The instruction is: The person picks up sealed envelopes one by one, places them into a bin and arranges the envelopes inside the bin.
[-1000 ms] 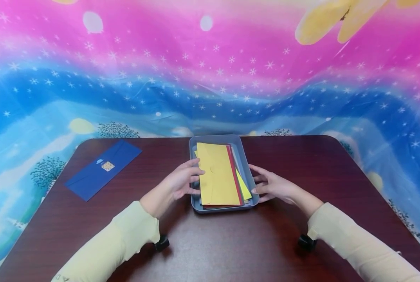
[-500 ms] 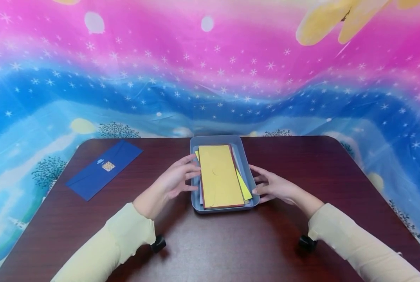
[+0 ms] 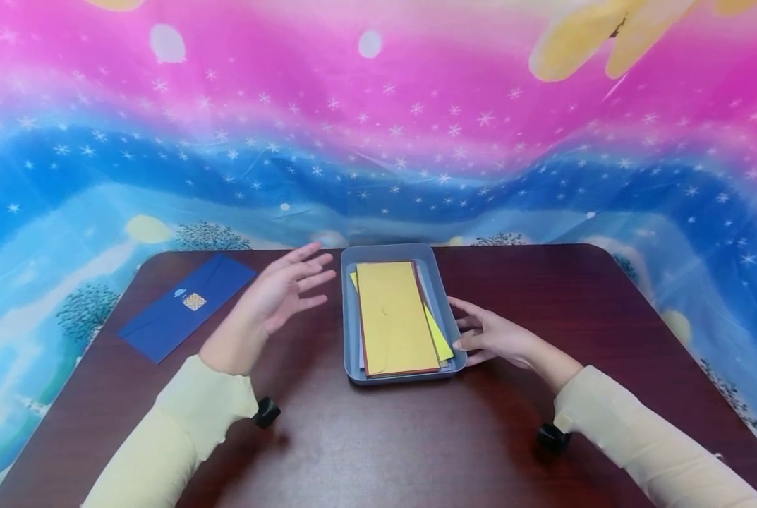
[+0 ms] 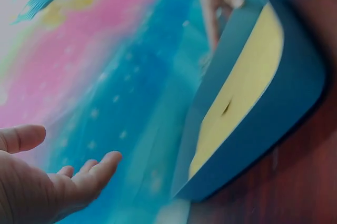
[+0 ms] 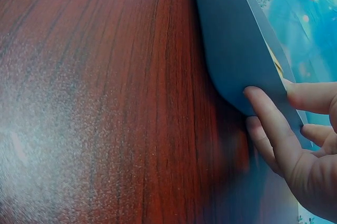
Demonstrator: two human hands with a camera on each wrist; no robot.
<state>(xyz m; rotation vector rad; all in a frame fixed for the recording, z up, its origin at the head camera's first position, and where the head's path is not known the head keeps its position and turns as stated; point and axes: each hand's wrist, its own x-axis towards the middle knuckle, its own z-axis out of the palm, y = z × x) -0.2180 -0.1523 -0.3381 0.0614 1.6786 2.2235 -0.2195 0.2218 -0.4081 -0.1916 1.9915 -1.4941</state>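
Observation:
A grey tray (image 3: 351, 310) stands in the middle of the table, with a stack of envelopes inside. On top lies a yellow envelope (image 3: 394, 317) over a red edge, and a brighter yellow corner (image 3: 441, 342) sticks out at the right. My right hand (image 3: 499, 339) holds the tray's right wall; in the right wrist view the thumb (image 5: 310, 97) is at the rim and fingers press the outer wall. Left of the tray, my left hand (image 3: 276, 293) is raised with fingers spread, holding nothing. Its nearest thing on the left is a blue envelope (image 3: 188, 307).
The blue envelope lies slanted at the table's far left, with a patterned gold square on it. A dark reddish wooden table (image 3: 378, 451) carries everything. Behind its far edge hangs a pink and blue printed cloth (image 3: 378, 141).
My left hand has left the envelope stack and moved left and up, away from the tray. The yellow envelope has settled squarely over the red one. My right hand stays at the tray.

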